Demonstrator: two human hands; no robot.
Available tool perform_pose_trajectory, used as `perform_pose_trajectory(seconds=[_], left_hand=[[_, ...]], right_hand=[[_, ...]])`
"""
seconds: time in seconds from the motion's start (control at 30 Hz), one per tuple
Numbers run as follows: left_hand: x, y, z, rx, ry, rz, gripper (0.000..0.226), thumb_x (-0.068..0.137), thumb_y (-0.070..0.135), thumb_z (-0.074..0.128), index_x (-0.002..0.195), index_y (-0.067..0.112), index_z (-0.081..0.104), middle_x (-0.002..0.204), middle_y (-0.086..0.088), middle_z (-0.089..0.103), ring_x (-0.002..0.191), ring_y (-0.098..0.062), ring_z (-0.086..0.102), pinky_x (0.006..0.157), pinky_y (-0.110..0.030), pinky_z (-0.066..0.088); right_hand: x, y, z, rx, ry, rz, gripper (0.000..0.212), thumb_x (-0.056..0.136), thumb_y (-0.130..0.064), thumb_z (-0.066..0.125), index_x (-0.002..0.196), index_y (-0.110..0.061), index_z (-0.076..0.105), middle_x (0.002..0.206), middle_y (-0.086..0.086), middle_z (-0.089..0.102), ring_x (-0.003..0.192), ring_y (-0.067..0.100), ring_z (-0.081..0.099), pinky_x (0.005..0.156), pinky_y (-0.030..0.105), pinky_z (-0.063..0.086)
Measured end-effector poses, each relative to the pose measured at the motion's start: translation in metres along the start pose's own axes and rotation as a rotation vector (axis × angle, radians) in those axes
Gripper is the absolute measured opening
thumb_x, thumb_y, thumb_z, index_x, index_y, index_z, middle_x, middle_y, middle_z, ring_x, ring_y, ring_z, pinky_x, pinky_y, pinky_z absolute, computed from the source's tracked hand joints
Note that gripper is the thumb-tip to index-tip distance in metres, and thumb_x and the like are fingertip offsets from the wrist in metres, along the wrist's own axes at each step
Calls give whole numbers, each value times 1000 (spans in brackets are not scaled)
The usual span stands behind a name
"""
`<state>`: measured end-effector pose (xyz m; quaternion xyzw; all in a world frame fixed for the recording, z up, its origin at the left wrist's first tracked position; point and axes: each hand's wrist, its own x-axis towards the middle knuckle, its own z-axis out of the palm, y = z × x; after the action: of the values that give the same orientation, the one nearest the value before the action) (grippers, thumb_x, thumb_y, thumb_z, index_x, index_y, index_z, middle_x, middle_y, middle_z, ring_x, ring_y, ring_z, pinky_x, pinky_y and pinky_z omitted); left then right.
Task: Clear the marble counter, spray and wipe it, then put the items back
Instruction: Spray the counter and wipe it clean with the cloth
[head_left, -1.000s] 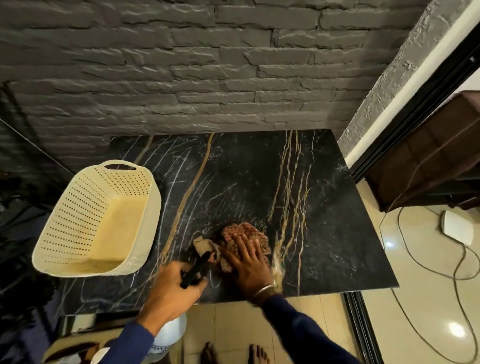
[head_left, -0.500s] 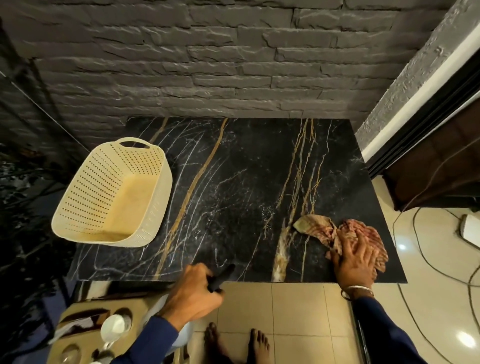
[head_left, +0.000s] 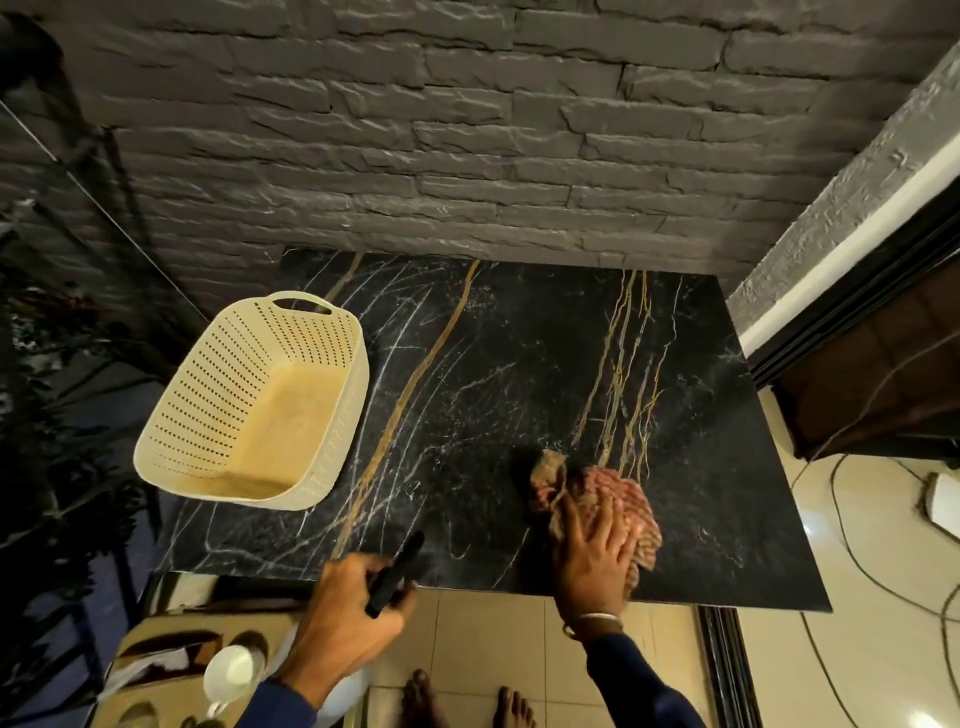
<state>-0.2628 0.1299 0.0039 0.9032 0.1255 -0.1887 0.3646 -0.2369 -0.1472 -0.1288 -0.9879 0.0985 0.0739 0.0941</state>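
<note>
The black marble counter (head_left: 519, 364) with gold and white veins fills the middle of the view. A reddish checked cloth (head_left: 623, 499) lies near its front edge, right of centre. My right hand (head_left: 592, 561) presses flat on the cloth with fingers spread. My left hand (head_left: 343, 618) is at the front edge, left of the cloth, wrapped around a spray bottle with a black nozzle (head_left: 397, 571) pointing over the counter. The bottle's white body (head_left: 337, 691) hangs below the counter edge, mostly hidden by my arm.
A cream perforated basket (head_left: 343, 415) stands empty on the counter's left side, overhanging the edge. A grey brick wall (head_left: 467, 130) backs the counter. Below left, a tray (head_left: 156, 670) holds a white cup (head_left: 228, 675). Cables (head_left: 857, 571) run over the tiled floor at right.
My right hand slid the cloth from the counter's front right corner back toward the centre; a second ago it was further left. My left hand keeps the bottle at the front edge.
</note>
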Motion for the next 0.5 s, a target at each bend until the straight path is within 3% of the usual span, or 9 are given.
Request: perform_pose_trajectory(seconds=[0.07,0.13,0.2,0.3,0.5], left_hand=[[2,6,-6,-56,6,16,28,74,26,82,57,23,60,56,16,64,55,-3,62,52,-12,45],[8,8,-12,-91,28,12,34,75,21,81,52,21,56,47,10,58,49,-4,57,49,-11,40],[16,6,-19,-80,55,-17,40,75,21,80,49,21,50,44,6,50,44,-8,52,45,-14,37],[28,0,-25,-59,53,-14,36,73,26,79,49,20,53,49,3,55,46,-11,55,44,-28,43],[49,-3,-37,-84,51,44,32,74,27,81,54,25,56,50,9,58,49,-3,58,46,-9,38]], right_hand=[[8,-28,2,6,-22,-19,70,85,-38,65,147,-30,34,155,22,24,140,48,23,111,67,19],[21,-51,6,3,-54,-36,69,86,-45,60,148,-31,31,156,21,22,141,48,21,111,67,14],[32,-74,7,5,-76,-62,65,88,-52,45,149,-33,28,157,21,19,142,48,18,111,67,11],[44,-105,9,-9,-99,-146,66,86,-57,32,147,-33,31,155,22,24,142,47,19,112,66,11],[64,-127,19,-41,-94,-387,62,93,-55,40,150,-38,19,157,18,23,145,42,15,114,65,14]])
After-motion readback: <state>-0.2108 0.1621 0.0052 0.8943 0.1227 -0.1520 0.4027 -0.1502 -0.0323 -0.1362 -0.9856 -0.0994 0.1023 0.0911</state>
